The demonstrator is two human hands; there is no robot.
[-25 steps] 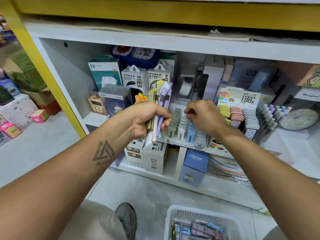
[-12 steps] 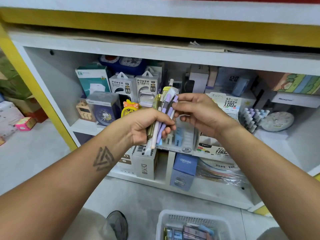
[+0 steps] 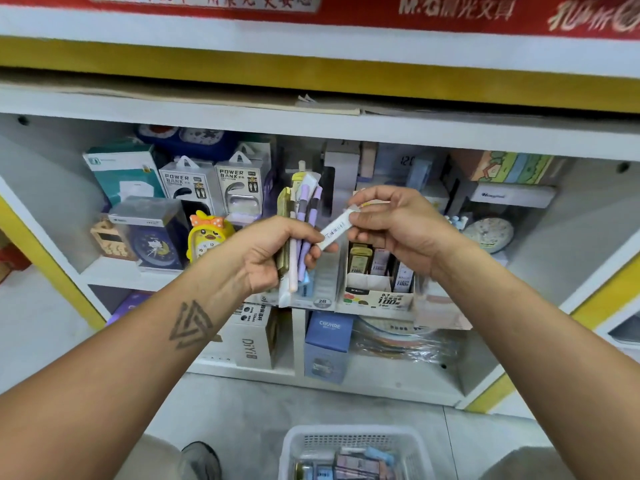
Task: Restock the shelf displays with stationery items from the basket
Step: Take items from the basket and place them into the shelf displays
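Note:
My left hand point(image 3: 273, 252) grips an upright bundle of packaged pens point(image 3: 303, 216), purple, white and olive, in front of the shelf. Just to the right, my right hand point(image 3: 391, 225) pinches one slim white packet with a barcode point(image 3: 335, 230), tilted and pulled out of the bundle; its lower end still touches my left fingers. Behind and below my hands stands the lead refill display box point(image 3: 377, 299) on the shelf. The white basket point(image 3: 298, 445) with more stationery packs sits on the floor at the bottom.
Power bank boxes point(image 3: 214, 188), a yellow chick clock point(image 3: 207, 237) and a blue clock box point(image 3: 152, 237) fill the shelf's left. A round clock point(image 3: 488, 235) stands at right. Lower shelf holds a DIY box point(image 3: 251, 341) and a blue box point(image 3: 327, 344). My shoe point(image 3: 201, 460) is beside the basket.
The view has tilted up and the hands have risen. My right hand, first down at the display box, reached the bundle and drew one white packet out to the right.

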